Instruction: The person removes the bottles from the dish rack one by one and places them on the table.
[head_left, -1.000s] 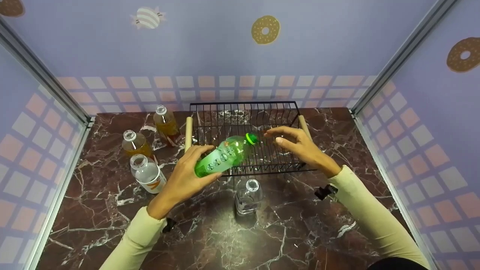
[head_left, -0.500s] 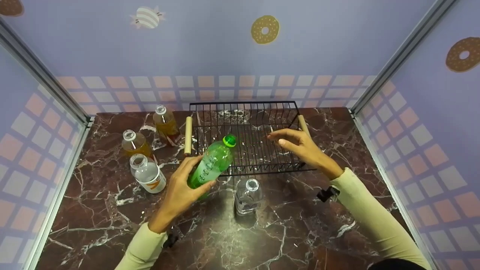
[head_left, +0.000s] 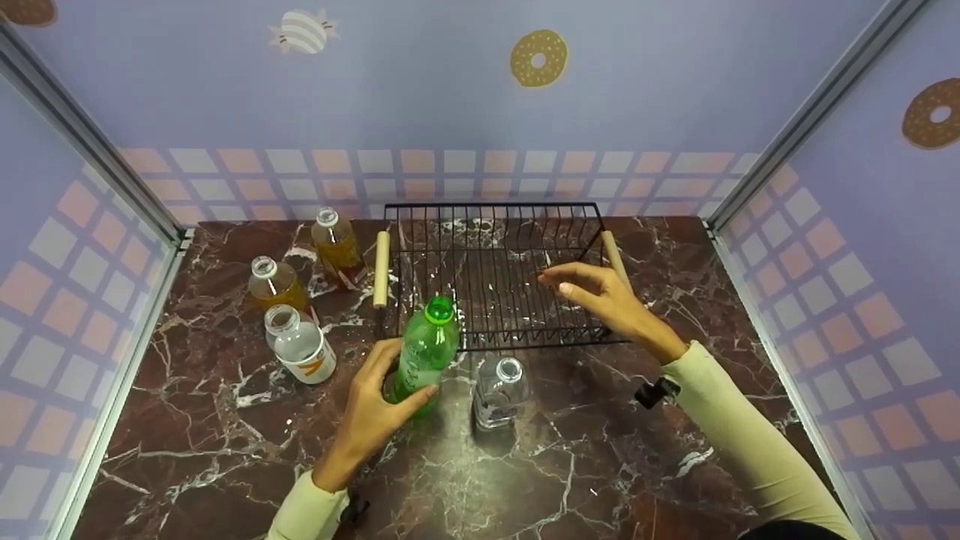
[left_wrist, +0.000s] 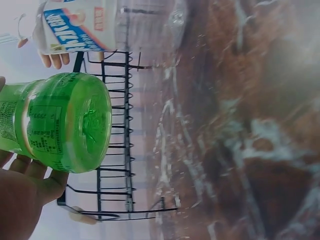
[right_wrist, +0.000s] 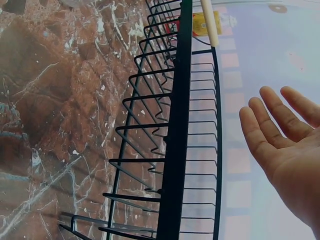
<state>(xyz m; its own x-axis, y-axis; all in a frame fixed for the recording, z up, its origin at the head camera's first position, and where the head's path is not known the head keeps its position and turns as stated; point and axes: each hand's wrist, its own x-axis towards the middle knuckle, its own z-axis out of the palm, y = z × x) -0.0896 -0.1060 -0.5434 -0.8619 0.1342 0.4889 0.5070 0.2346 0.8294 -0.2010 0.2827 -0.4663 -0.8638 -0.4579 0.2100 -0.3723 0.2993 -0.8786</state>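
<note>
My left hand (head_left: 375, 401) grips a green plastic bottle (head_left: 429, 352) around its lower body, neck tilted up and away. The left wrist view shows the base of this green bottle (left_wrist: 60, 122) raised off the tabletop. Beside it on the right stands a clear bottle (head_left: 501, 390), upright; the left wrist view shows the blue, white and red label on this clear bottle (left_wrist: 80, 25). My right hand (head_left: 600, 300) hovers over the right end of a black wire rack (head_left: 491, 204), fingers relaxed and holding nothing. In the right wrist view, my right hand (right_wrist: 290, 135) is apart from the rack.
At the left stand two bottles of amber drink, a rear amber bottle (head_left: 337, 247) and a nearer one (head_left: 277, 289). A clear bottle with an orange-marked white label (head_left: 307, 364) stands in front of them. The rack has wooden handles (head_left: 382, 268). Patterned walls (head_left: 420, 97) enclose the marble table (head_left: 525, 480).
My left hand has brought the green bottle down, left and nearer to me, swinging it from a rightward slant to more upright. My right hand has stayed nearly in place.
</note>
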